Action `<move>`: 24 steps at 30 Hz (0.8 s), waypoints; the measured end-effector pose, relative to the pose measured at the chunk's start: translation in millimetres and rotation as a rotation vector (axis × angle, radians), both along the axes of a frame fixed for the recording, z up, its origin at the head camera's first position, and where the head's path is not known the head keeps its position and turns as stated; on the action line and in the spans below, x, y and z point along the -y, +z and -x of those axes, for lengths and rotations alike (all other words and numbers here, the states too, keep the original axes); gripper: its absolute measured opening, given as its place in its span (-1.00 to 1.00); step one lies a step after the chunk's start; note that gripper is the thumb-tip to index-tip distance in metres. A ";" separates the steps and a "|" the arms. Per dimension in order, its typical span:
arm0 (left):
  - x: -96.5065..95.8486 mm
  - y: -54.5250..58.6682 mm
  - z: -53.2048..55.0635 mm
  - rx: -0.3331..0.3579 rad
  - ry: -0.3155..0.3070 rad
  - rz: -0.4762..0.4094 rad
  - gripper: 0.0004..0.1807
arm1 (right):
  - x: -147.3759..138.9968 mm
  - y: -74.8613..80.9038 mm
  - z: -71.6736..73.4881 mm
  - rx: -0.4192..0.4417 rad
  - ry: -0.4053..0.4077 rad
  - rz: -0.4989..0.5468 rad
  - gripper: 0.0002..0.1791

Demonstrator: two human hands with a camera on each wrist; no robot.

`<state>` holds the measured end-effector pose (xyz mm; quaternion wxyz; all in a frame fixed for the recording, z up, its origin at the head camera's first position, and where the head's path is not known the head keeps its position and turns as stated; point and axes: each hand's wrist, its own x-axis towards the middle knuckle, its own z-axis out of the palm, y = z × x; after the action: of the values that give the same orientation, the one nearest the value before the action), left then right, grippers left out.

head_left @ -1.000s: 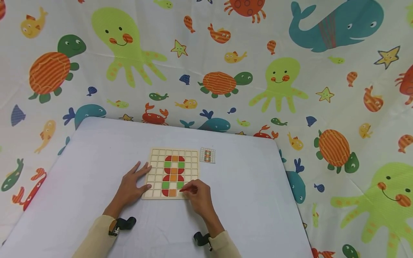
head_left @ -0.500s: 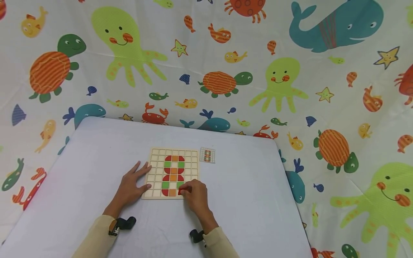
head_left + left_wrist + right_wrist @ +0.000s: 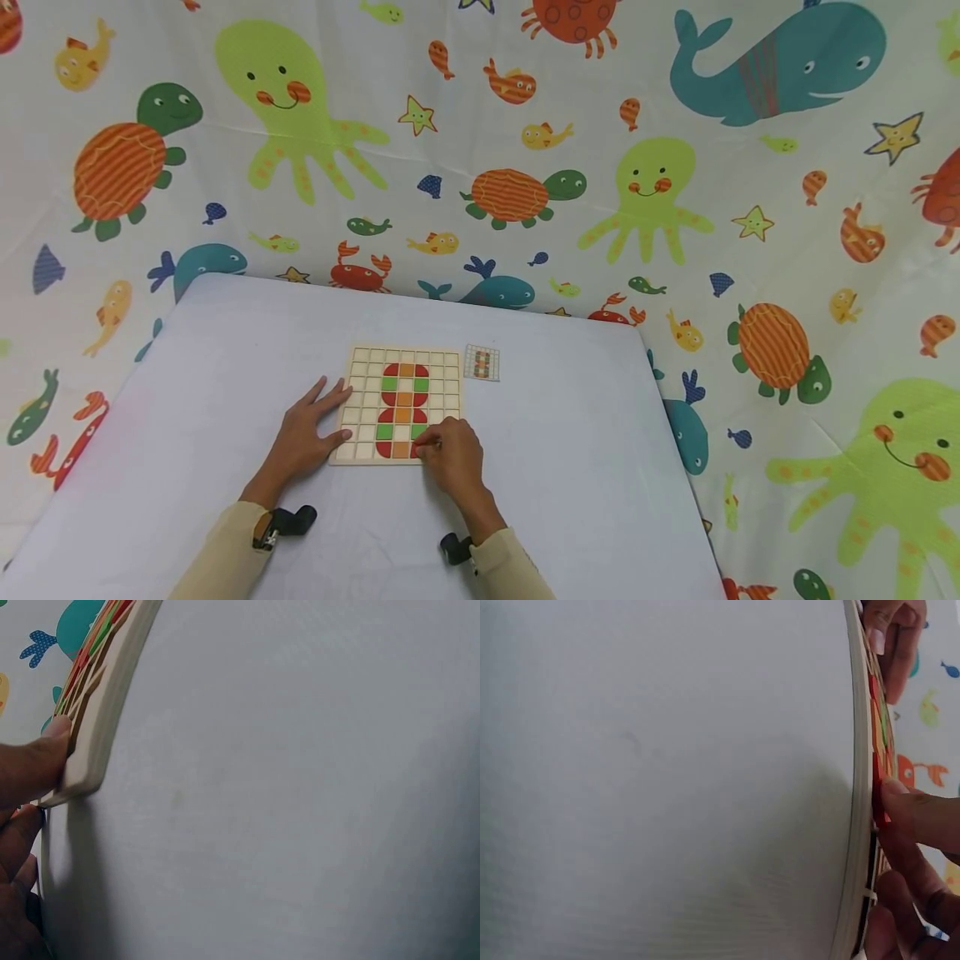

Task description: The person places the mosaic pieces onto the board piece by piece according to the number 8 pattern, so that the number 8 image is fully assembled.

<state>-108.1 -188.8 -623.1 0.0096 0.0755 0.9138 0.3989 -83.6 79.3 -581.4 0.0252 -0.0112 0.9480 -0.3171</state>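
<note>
A square wooden grid board (image 3: 358, 406) lies on the table in the head view. Red rounded, orange and green square tiles (image 3: 404, 397) form a figure-eight-like pattern down its middle columns. My left hand (image 3: 298, 435) rests at the board's left side with fingers spread, its thumb on the edge. At the bottom row, my right hand (image 3: 454, 457) pinches a red tile (image 3: 415, 450) between thumb and fingers, right beside an orange tile. In the right wrist view the thumb lies against this red tile (image 3: 878, 796); the fingers partly hide its cell.
A small pattern card (image 3: 482, 363) with a printed grid lies just right of the board's top corner. The white-covered table (image 3: 585, 467) spreads around the board. Behind it hangs a cloth (image 3: 450, 100) printed with sea animals.
My right hand has moved slightly left and brought the red tile down into the bottom row, where it was held tilted above the board. My left hand stays put.
</note>
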 end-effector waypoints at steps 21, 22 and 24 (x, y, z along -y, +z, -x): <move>4.0 10.1 -1.8 0.027 -0.008 0.021 -0.21 | -17.1 7.6 3.0 -0.137 -0.013 0.016 -0.80; 3.9 12.7 -1.9 0.022 -0.009 0.033 -0.23 | -21.9 9.3 4.2 -0.138 -0.013 0.001 -0.72; 3.2 18.5 -2.5 -0.001 -0.016 0.069 -0.24 | -33.0 12.6 6.9 -0.150 0.004 -0.055 -0.57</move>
<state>-105.6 -192.0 -604.6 0.0150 0.0828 0.9264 0.3669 -90.5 112.3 -568.8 -0.0448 -0.0358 0.9555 -0.2893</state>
